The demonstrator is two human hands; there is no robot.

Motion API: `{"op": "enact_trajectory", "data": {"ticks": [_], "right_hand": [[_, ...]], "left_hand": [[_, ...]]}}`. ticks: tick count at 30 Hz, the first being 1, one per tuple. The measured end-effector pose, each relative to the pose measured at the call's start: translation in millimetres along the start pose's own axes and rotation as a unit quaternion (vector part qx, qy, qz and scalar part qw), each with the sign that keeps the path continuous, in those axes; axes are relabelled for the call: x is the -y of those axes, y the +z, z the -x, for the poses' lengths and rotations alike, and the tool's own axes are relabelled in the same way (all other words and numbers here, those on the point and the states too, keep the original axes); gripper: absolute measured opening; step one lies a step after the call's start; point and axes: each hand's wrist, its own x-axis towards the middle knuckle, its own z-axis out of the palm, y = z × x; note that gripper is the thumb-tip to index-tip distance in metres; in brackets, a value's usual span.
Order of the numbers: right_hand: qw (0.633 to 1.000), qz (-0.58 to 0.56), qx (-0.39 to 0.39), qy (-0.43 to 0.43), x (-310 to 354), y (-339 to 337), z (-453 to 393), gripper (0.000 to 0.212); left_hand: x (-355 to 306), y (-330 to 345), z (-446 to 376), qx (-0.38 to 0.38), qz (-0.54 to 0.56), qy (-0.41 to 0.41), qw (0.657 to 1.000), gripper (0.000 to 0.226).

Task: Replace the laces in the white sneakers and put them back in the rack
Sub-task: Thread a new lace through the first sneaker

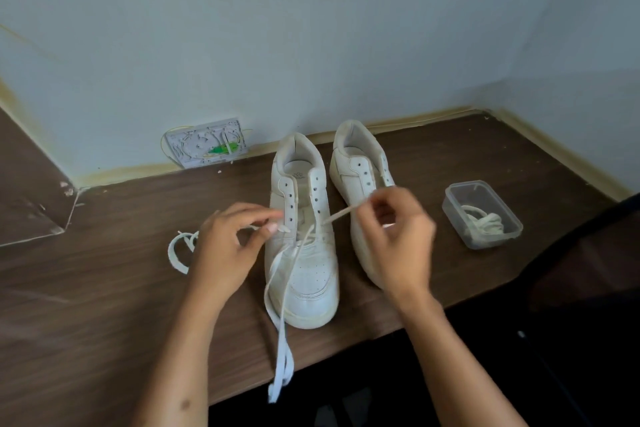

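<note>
Fingers (375, 199) of the right hand (394, 239) pinch the lace (341, 215).

Two sneakers (301, 246) stand mid-frame on the table (104, 322), heels toward the wall; a tub (482, 213) holding a coiled lace (485, 224) sits right of them, a loose lace (178, 251) left

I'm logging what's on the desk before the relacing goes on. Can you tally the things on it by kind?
White sneakers: 2, the nearer sneaker and the farther sneaker
Laces: 3, one threaded in the nearer sneaker, one loose on the desk, one bundled in the container
Clear plastic containers: 1
Total: 6
</note>
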Motion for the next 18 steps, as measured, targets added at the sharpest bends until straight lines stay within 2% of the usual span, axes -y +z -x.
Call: {"op": "enact_trajectory", "data": {"ticks": [3,5,7,9,11,12,13,15,18], "right_hand": [[0.994,0.03,-0.101,0.034,-11.1,-25.3,-16.0,0.007],[0.991,0.07,-0.105,0.035,-18.4,-32.2,-17.9,0.005],[0.992,0.114,-0.055,-0.006,-19.0,-26.9,-13.3,0.018],[0.985,0.148,0.058,-0.068,-16.5,-12.7,-6.6,0.025],[0.967,0.165,0.15,-0.124,-14.0,5.9,2.9,0.016],[0.962,0.167,0.165,-0.139,-14.1,13.3,7.0,0.01],[0.962,0.164,0.164,-0.143,-14.1,17.7,9.5,0.005],[0.968,0.164,0.134,-0.138,-15.4,17.3,6.6,0.008],[0.98,0.173,0.025,-0.092,-21.9,-5.1,-11.2,0.012]], "left_hand": [[5.5,-3.0,1.6,0.027,-0.062,-0.003,0.998,0.012],[5.5,-0.9,1.5,0.03,-0.082,0.008,0.996,0.013],[4.4,1.6,0.7,0.026,-0.081,0.023,0.996,0.02],[3.1,3.7,-0.1,0.025,-0.074,0.036,0.996,0.027],[2.8,5.1,-0.6,0.028,-0.069,0.044,0.996,0.03],[3.2,5.6,-0.7,0.03,-0.066,0.045,0.996,0.03],[4.2,6.1,-0.6,0.031,-0.065,0.048,0.996,0.029],[6.8,5.9,-0.9,0.029,-0.071,0.056,0.995,0.028],[8.8,4.0,-0.7,0.023,-0.081,0.049,0.995,0.021]]}}
